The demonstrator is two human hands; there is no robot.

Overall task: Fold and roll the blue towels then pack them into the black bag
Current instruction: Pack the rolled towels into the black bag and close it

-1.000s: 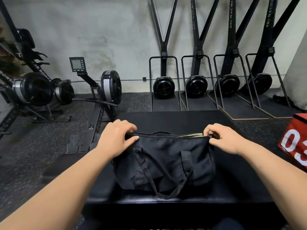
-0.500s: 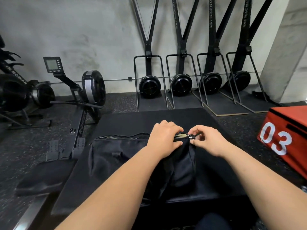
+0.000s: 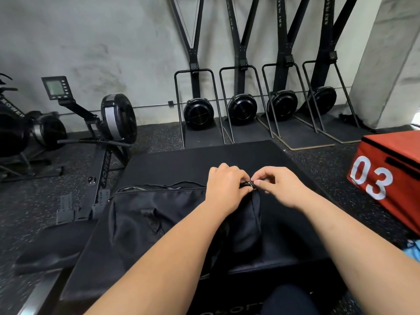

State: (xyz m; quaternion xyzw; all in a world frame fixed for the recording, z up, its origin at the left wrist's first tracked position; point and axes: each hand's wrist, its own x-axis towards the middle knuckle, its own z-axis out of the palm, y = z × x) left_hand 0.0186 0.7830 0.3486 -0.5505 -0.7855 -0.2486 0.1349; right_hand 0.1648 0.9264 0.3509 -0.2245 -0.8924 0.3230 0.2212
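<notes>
Item: black bag [image 3: 159, 214]. Soft cloth, lying lengthwise on the black padded bench [image 3: 193, 158], its long side facing the person. Carry straps hang down its front. The top zip line is visible along the left stretch of the bag, with a slight gap showing there; the right stretch is covered by the hands.

Left hand [image 3: 225, 187]: fingers curled over the bag's top edge near its right end, clamping the cloth.

Right hand [image 3: 284, 187]: thumb and forefinger pinch the small metal zip pull [image 3: 252, 184] at the bag's right end. The other fingers are curled. The two hands sit just beside each other, nearly touching.

Blue towels: none plainly seen. A scrap of pale blue [image 3: 414, 250] shows at the right edge of the view, below the red box [image 3: 391, 169]; too little of it shows to tell what it is.

Surroundings: the red box marked "03" stands on the speckled floor to the right of the bench. A rowing machine [image 3: 113, 123] stands to the left. Four upright ski machines [image 3: 197, 110] are lined against the grey wall behind.
</notes>
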